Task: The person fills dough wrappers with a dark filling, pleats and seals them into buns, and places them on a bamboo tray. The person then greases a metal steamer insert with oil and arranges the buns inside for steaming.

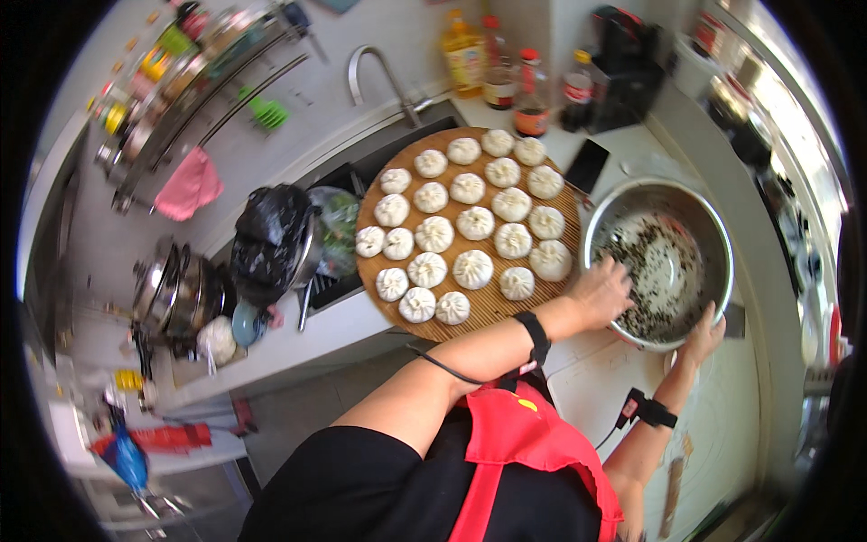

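Note:
A stainless steel bowl (726, 271) stands on the counter at the right, with dark chopped filling (647, 261) scattered over its bottom and walls. My left hand (601, 293) reaches over the near-left rim, its bent fingers inside the bowl by the filling. Whether those fingers pinch anything is hidden. On the near-right side, my right hand (702, 339) grips the bowl's rim. Left of the bowl, a round wooden board (484, 308) carries several pleated white buns (473, 269), set apart in loose rows.
The board lies partly over a dark sink (345, 288) below a curved faucet (379, 61). Bottles (532, 95) and a phone (588, 166) sit behind. A rolling pin (672, 498) rests on the counter at lower right. A black plastic bag (271, 234) is beyond the board's left side.

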A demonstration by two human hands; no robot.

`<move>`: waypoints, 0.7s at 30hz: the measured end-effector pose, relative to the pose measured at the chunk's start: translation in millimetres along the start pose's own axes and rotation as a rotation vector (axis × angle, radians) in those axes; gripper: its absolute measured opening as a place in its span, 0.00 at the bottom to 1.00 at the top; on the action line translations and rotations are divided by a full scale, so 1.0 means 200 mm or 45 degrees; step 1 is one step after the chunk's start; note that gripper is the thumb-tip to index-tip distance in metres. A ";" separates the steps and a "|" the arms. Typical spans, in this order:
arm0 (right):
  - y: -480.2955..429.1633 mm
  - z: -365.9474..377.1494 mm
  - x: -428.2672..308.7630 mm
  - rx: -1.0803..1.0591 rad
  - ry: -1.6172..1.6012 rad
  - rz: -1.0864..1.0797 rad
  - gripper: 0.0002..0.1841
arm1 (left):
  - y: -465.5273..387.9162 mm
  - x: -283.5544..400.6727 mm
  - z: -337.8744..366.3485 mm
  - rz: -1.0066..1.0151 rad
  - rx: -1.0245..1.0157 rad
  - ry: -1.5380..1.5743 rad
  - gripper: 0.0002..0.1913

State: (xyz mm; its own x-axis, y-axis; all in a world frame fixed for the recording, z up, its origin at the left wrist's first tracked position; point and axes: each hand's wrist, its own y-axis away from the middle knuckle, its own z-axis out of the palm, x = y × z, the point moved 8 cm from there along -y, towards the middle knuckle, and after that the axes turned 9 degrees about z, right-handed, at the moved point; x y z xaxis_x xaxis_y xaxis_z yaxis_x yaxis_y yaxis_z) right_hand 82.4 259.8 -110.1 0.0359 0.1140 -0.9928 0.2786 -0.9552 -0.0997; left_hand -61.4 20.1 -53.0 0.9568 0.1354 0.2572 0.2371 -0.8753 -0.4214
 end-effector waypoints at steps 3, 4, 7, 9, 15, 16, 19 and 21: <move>-0.18 -0.04 0.15 -0.045 0.108 0.012 0.19 | 0.14 0.04 -0.27 0.031 0.291 0.255 0.13; -0.24 -0.07 0.21 -0.044 0.222 0.046 0.20 | 0.22 0.05 -0.37 0.034 0.366 0.268 0.12; -0.34 -0.12 0.43 -0.081 0.133 0.323 0.24 | 0.52 0.01 -0.57 -0.124 0.428 0.240 0.13; -0.35 -0.11 0.41 -0.166 0.177 0.212 0.25 | 0.76 -0.07 -0.67 -0.343 0.454 0.219 0.14; 0.00 -0.08 -0.24 0.239 0.806 -0.596 0.32 | 1.44 -0.16 -0.86 -0.970 0.721 0.038 0.09; 0.07 -0.05 -0.28 0.198 0.661 -0.488 0.30 | 1.51 -0.17 -0.86 -1.039 0.775 0.087 0.08; 0.37 0.05 -0.38 0.014 0.312 -0.346 0.25 | 1.65 -0.19 -0.82 -1.174 0.767 0.268 0.09; 0.57 0.15 -0.40 -0.138 0.252 -0.390 0.23 | 1.72 -0.19 -0.79 -1.225 0.701 0.356 0.12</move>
State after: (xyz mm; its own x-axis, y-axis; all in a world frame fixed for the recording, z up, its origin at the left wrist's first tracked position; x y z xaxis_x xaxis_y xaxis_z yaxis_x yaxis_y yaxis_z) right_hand 81.4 134.3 -43.5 0.1169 0.4507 -0.8850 0.4050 -0.8353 -0.3719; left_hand -42.4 -358.6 -70.1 0.2844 0.4710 0.8350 0.9587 -0.1328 -0.2515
